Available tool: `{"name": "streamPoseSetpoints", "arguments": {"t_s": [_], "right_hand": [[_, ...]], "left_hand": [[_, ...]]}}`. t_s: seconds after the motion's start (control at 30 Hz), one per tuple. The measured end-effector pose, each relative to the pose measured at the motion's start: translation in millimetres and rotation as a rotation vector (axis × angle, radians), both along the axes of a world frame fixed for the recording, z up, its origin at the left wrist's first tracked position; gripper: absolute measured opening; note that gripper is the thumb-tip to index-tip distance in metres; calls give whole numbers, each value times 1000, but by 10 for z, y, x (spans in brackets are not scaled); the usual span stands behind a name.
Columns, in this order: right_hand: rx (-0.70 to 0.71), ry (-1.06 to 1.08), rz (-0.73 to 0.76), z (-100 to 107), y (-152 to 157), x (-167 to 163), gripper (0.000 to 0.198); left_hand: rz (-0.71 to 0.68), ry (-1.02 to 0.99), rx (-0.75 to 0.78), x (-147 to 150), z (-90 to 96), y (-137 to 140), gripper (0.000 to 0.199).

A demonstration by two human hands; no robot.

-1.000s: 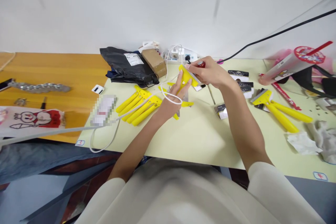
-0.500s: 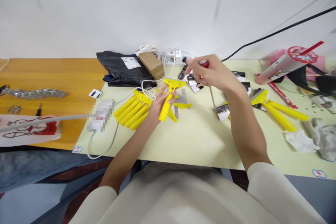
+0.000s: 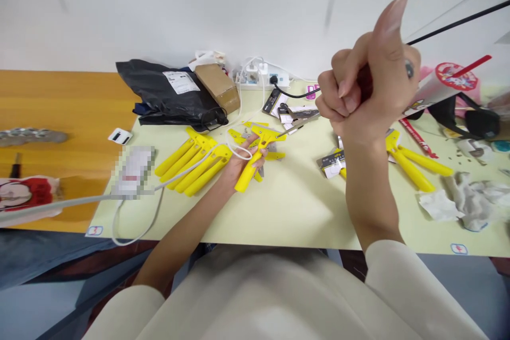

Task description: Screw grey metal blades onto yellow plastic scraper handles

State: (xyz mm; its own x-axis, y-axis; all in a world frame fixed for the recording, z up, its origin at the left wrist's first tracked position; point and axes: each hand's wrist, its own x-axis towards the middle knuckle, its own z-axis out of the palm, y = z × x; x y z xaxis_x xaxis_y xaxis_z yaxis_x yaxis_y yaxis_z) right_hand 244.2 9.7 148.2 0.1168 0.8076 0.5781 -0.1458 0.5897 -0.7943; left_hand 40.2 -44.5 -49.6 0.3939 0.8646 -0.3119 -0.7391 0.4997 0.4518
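My left hand [image 3: 238,166] is wrapped round the yellow handle of a scraper [image 3: 247,175], its wide head tilted up and away from me. Raised at the right, my right hand [image 3: 368,82] closes round a screwdriver with its thumb stuck up. Most of the screwdriver's handle is hidden in the fist; its thin shaft [image 3: 300,125] points left, with the tip at the right screw of the scraper head. Beneath the scraper lie loose yellow head parts [image 3: 274,156] and grey metal plates. Several yellow scrapers [image 3: 191,164] lie in a row left of my left hand.
A white cable [image 3: 239,150] loops over the left hand's area. Behind are a black plastic bag [image 3: 167,103], a cardboard box [image 3: 218,87] and a power strip [image 3: 282,75]. Blade packets [image 3: 274,102] lie at the back. To the right are more scrapers [image 3: 414,170], crumpled tissue [image 3: 440,205] and a cup [image 3: 432,87].
My right hand has swung right and upward towards the camera, turning the screwdriver from pointing down to pointing left at the scraper head. The left hand keeps hold of the scraper. The view has shifted slightly.
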Motion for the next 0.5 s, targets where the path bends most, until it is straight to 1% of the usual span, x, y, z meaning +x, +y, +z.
{"name": "streamPoseSetpoints", "arguments": {"t_s": [0.1,0.23,0.37,0.5], "right_hand": [[14,2,17,-67,80,-29,86],[9,-14,9,-100,98,-36,86],[9,-21,18,-59,31,-26,84],[-3,-34,5,-8,-21,-15,84]], "left_hand": [[21,21,-6,17,21,-4,53],[70,6,-9,68,122,-10,61],[78,-14,-30,107,198,-15,62],[78,-26,-43,109,191,-16,60]]}}
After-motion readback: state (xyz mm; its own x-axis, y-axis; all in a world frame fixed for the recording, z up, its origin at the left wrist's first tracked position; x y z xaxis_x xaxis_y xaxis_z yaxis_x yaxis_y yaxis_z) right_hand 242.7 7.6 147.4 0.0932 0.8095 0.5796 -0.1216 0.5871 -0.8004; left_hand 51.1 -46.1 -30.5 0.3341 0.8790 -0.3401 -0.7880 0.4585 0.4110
